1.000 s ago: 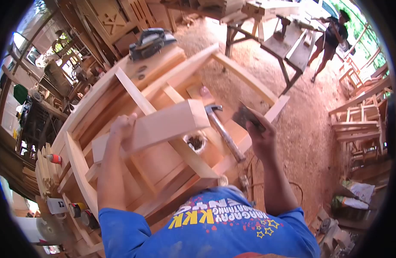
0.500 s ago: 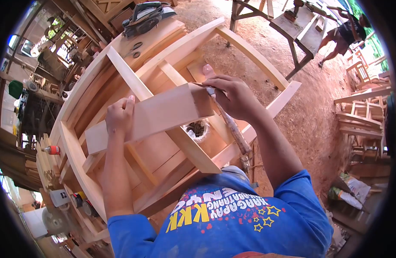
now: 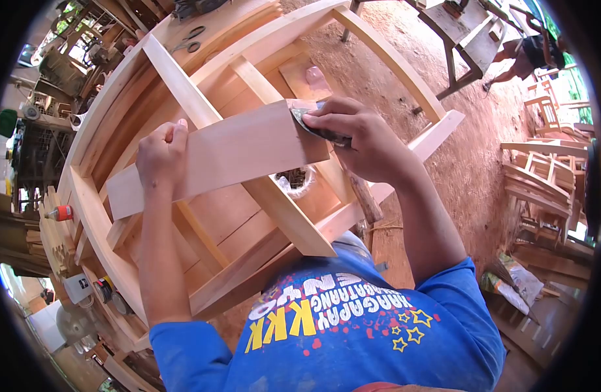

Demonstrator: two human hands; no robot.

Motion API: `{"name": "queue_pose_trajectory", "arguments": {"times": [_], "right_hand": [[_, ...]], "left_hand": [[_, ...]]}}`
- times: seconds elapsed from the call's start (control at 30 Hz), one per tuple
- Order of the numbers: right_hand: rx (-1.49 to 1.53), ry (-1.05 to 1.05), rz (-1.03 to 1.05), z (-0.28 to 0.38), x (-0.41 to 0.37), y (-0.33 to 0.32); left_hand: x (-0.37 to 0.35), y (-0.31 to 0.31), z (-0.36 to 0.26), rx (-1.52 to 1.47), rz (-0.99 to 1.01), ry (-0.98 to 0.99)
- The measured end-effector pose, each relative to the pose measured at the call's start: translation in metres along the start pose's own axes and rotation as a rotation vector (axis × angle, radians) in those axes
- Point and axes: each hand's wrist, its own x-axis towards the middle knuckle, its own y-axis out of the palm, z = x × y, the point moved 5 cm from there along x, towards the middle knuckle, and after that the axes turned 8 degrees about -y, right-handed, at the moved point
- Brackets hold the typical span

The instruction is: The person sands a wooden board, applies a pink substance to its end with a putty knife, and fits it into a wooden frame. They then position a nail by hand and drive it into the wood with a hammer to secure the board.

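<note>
Board [image 3: 228, 147] sat over the frame [image 3: 379, 59], my left hand [image 3: 163, 157] clasping it, my right hand [image 3: 359, 134] pinching a dark tool [image 3: 333, 138] against its end. Past the frame's edge, dusty floor [image 3: 464, 170] ran toward a bench [image 3: 460, 32] and person [image 3: 540, 52].

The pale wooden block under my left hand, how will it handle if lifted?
The block is probably stiff, its edges running straight. Being thick, it may feel fairly heavy if solid. Its flat faces make rolling unlikely.
</note>
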Motion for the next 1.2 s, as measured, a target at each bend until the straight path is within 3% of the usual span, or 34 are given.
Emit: {"name": "queue_pose_trajectory", "arguments": {"times": [0.33,0.73,0.93,1.03,1.2], "right_hand": [[0.016,0.051,-0.046,0.01,-0.028,0.011],[-0.06,0.144,0.116,0.038,-0.032,-0.005],[0.113,0.174,0.171,0.016,-0.047,-0.011],[0.18,0.258,0.167,0.017,-0.062,-0.022],[0.329,0.175,-0.203,0.02,-0.097,-0.02]], "left_hand": [[0.006,0.006,0.008,-0.022,-0.064,-0.037],[0.007,0.005,0.007,-0.012,-0.046,-0.043],[0.006,0.008,0.01,-0.098,-0.09,0.057],[0.011,0.013,0.015,-0.14,-0.097,0.204],[0.027,0.019,0.026,-0.083,0.009,0.181]]}}
